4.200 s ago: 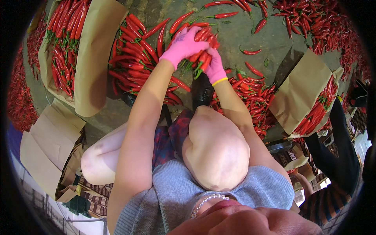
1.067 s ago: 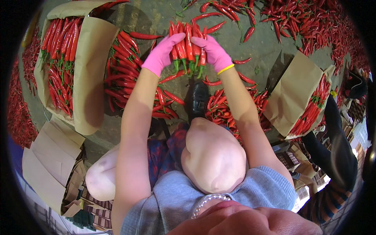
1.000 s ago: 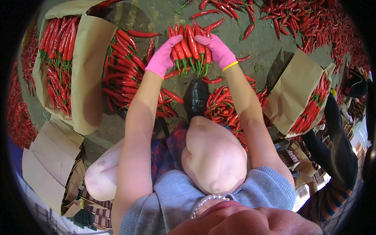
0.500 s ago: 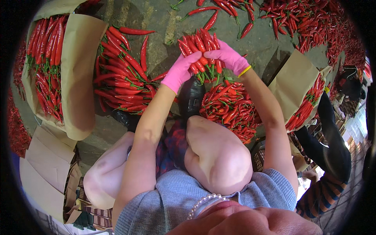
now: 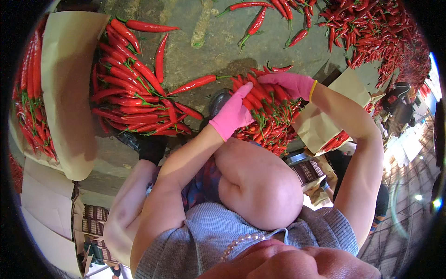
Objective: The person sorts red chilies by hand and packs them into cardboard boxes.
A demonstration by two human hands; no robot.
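Observation:
In a pink glove, my left hand closes on the near-left side of a bunch of red chili peppers, thumb laid along them. My right hand, also gloved in pink with a yellow cuff, curves over the far right side of the same bunch. The green stems point down toward me. Directly below the bunch lies a heap of smaller-looking red chilies, partly covered by it. Left of my hands spreads a pile of long red chilies, one single chili reaching out toward the bunch.
A paper-lined box of chilies stands at far left, with flattened cardboard nearer me. Another paper-lined container with chilies sits to the right. A large chili heap covers the far right floor. My black shoe is beside the left hand.
Both hands have carried the chili bunch to the right and nearer, over the heap of chilies. The view has shifted; another person's dark-clad leg at right is now mostly hidden.

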